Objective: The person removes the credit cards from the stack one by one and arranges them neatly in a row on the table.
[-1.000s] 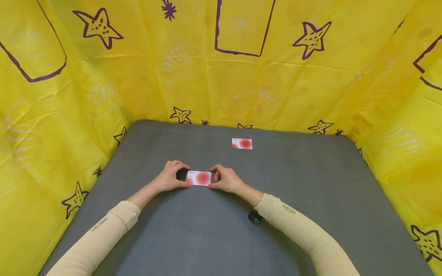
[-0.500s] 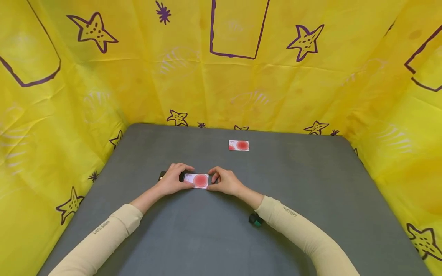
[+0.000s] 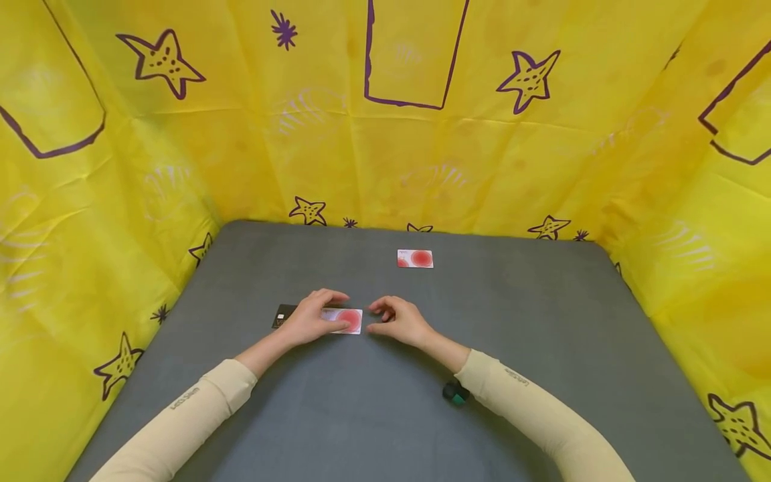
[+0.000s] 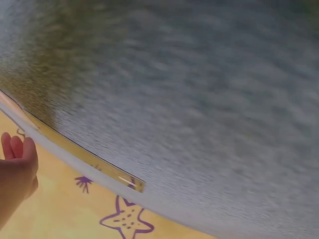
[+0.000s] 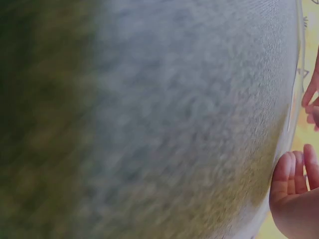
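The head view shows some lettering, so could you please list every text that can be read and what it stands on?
"Let's Slim", probably: right sleeve.
Left sleeve: lettering too blurred to read.
Far card, near card: print too small.
Dark card: pale marks, too small.

Bright, even light fills the head view, with soft shadows on the bench (image 3: 385, 415). Both wrist views are dimmer, blurred up close, the bench edge bowed.
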Motion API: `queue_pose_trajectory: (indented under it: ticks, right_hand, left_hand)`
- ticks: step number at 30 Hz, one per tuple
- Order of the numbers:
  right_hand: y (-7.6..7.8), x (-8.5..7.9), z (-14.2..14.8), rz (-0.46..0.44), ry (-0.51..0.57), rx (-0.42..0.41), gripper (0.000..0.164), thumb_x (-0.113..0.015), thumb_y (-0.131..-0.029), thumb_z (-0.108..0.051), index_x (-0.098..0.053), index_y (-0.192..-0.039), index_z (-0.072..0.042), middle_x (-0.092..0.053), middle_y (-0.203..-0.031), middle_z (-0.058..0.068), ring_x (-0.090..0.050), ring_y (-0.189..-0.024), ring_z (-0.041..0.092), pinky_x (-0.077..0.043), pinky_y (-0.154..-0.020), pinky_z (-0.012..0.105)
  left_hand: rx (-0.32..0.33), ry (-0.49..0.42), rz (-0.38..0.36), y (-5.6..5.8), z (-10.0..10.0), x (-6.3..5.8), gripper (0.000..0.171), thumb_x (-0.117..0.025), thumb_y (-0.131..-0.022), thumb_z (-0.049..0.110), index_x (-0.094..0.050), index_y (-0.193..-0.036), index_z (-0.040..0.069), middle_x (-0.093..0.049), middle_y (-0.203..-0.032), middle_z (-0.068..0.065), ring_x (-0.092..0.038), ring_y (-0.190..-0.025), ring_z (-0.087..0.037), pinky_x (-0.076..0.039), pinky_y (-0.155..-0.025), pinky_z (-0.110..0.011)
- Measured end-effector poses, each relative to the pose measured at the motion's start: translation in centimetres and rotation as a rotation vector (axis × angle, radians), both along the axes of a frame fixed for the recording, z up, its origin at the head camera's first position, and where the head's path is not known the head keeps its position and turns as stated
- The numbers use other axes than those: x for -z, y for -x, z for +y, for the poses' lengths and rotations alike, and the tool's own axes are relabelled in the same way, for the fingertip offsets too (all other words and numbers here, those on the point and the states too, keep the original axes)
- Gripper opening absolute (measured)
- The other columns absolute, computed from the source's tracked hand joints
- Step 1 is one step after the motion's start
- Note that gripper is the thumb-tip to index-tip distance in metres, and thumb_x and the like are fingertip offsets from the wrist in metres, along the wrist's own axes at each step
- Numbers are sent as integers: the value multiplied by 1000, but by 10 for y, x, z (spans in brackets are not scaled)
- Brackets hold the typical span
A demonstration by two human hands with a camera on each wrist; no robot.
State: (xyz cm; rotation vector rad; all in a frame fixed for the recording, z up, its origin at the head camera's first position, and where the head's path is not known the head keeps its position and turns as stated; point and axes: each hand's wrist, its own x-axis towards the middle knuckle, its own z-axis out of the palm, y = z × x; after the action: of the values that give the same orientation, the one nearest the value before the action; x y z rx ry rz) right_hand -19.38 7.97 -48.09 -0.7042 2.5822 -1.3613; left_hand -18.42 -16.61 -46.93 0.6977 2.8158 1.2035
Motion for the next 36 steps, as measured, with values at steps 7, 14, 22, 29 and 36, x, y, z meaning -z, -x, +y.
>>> queue_pose_trajectory:
  ticks: [7,14,22,29,36]
  right_hand:
    - [0,1,11,-65,67,41,36,-83,-78,-20,-70,-108,-9,-69,-101,4,-59,-83,15,-47,-73,24]
    - [3,1,26,-95,68,72,35,-82,-79,-20,-69,-109,-9,-68,-99,3,-58,-81,13,-47,-72,24]
    - [10,1,43,-93,75,100,34,-81,-80,-16,-68,-111,-7,-68,-101,6,-59,-85,15,-48,-75,26]
    - [17,-1,54,-121,80,139,37,-80,-81,-15,-66,-114,-5,-68,-102,8,-60,-88,19,-48,-78,26]
    - [24,1,66,-129,105,157,39,-79,-83,-15,-65,-116,0,-67,-107,16,-59,-91,26,-46,-76,27]
  left_hand:
    - [-1,-90,-15,4,12,2,45,-82,-80,20,-65,-118,4,-65,-114,-10,-62,-109,-26,-45,-96,-44]
    - [4,-156,-69,8,28,0,44,-82,-80,16,-64,-118,2,-64,-114,-12,-62,-107,-26,-49,-92,-40]
    - [15,-119,-113,19,49,-3,47,-81,-81,23,-64,-120,3,-63,-116,-11,-60,-109,-25,-48,-95,-39]
    - [38,-103,-118,26,63,-4,48,-80,-82,23,-63,-121,2,-62,-116,-14,-59,-108,-26,-47,-96,-40]
    - [8,-101,-115,35,77,-2,45,-81,-81,23,-64,-118,3,-64,-111,-11,-59,-101,-22,-49,-91,-37]
